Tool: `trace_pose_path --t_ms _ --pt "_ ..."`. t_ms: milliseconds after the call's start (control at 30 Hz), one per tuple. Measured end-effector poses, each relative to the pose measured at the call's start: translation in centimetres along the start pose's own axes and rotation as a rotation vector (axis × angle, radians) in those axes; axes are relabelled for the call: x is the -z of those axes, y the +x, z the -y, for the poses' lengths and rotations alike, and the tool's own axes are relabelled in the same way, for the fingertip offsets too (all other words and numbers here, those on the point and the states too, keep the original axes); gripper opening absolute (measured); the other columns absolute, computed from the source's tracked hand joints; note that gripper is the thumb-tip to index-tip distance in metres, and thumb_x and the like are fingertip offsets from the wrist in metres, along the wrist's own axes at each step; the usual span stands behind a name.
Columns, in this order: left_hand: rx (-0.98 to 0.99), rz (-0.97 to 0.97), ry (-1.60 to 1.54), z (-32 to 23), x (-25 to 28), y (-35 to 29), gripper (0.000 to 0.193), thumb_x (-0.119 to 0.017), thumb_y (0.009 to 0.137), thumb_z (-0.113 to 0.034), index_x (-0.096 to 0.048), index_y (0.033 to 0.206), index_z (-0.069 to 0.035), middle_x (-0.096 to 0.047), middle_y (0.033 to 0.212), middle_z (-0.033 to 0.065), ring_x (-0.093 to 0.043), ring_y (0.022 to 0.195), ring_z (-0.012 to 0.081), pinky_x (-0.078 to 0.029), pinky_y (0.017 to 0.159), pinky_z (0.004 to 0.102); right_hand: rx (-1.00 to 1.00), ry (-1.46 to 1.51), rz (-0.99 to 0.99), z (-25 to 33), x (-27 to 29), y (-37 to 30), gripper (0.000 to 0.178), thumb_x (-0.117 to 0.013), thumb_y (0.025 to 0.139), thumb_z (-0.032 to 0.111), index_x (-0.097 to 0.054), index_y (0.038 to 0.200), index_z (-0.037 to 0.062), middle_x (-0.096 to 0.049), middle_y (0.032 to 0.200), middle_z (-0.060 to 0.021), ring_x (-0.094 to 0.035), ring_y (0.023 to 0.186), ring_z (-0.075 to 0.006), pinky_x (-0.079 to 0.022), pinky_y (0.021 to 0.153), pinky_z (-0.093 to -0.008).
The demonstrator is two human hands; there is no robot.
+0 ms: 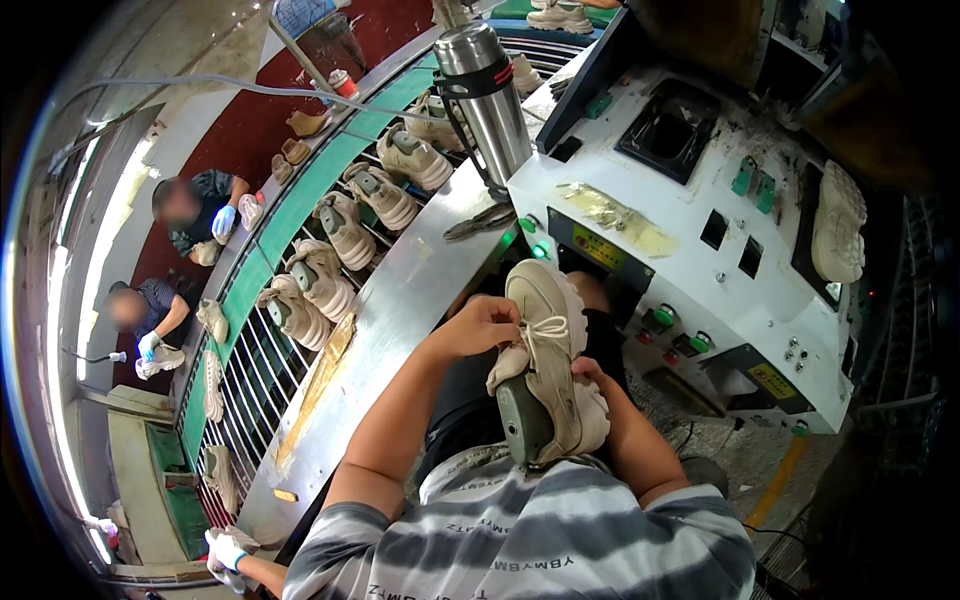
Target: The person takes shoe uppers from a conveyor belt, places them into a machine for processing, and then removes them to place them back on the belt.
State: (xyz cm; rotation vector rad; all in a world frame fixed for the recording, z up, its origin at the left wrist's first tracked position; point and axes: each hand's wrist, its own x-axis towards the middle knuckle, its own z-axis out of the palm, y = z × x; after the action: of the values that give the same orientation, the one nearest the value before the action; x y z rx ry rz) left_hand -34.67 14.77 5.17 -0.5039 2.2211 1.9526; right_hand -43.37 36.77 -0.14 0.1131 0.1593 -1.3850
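Note:
A beige sneaker (545, 290) is held over my lap, its toe pointing away from me. A dark green shoe last (525, 420) fills its opening at the heel end. Pale laces (548, 330) are tied across the tongue. My left hand (482, 325) is closed in a pinch at the left edge of the lacing, its fingertips on the shoelace. From the other side, my right hand (595, 378) grips the sneaker along its thick sole; part of those fingers is hidden behind the shoe.
A metal ledge (385, 310) runs on my left, beside a roller conveyor (262, 360) with several similar sneakers (345, 230). A steel thermos (485, 105) stands near dark gloves (480, 222). On the right is a white machine (640, 240) with another shoe (838, 225). Co-workers handle shoes beyond the conveyor.

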Motion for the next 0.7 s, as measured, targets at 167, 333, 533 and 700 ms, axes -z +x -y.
trace_pose_path --t_ms 167,333,533,700 --pt "0.025 0.022 -0.411 1.5 0.2 1.0 0.007 -0.061 0.085 -0.007 -0.059 0.091 -0.005 -0.060 0.083 0.0011 -0.058 0.076 0.0121 -0.049 0.071 0.0266 0.172 -0.077 0.206 0.8 1.1 0.4 0.056 -0.059 0.078 0.020 -0.050 0.130 0.0019 -0.062 0.118 -0.0178 -0.062 0.105 -0.0316 -0.049 0.095 -0.0437" --pt "0.047 -0.271 -0.628 6.9 -1.1 5.6 0.003 -0.057 0.089 -0.014 -0.058 0.088 -0.010 -0.057 0.079 -0.0004 -0.056 0.070 0.0113 -0.048 0.067 0.0262 0.453 -0.205 0.311 2.7 1.3 -1.9 0.056 -0.059 0.078 0.021 -0.051 0.130 0.0018 -0.062 0.118 -0.0177 -0.062 0.105 -0.0313 -0.050 0.094 -0.0439" --pt "-0.021 -0.437 -0.885 14.9 -4.3 11.6 0.011 -0.056 0.086 -0.013 -0.057 0.078 -0.006 -0.051 0.064 0.0026 -0.051 0.057 0.0125 -0.041 0.051 0.0255 0.779 -0.371 -0.230 8.9 -2.3 -5.0 0.055 -0.060 0.078 0.024 -0.051 0.128 0.0019 -0.062 0.117 -0.0164 -0.062 0.103 -0.0307 -0.050 0.091 -0.0440" --pt "0.155 -0.405 -0.632 16.0 -3.7 13.2 0.013 -0.056 0.088 -0.017 -0.058 0.083 -0.005 -0.053 0.067 0.0030 -0.051 0.057 0.0129 -0.043 0.051 0.0255 1.076 -0.768 -0.857 22.3 -6.2 -5.4 0.055 -0.065 0.076 0.032 -0.053 0.121 0.0038 -0.062 0.111 -0.0132 -0.061 0.096 -0.0301 -0.050 0.087 -0.0416"
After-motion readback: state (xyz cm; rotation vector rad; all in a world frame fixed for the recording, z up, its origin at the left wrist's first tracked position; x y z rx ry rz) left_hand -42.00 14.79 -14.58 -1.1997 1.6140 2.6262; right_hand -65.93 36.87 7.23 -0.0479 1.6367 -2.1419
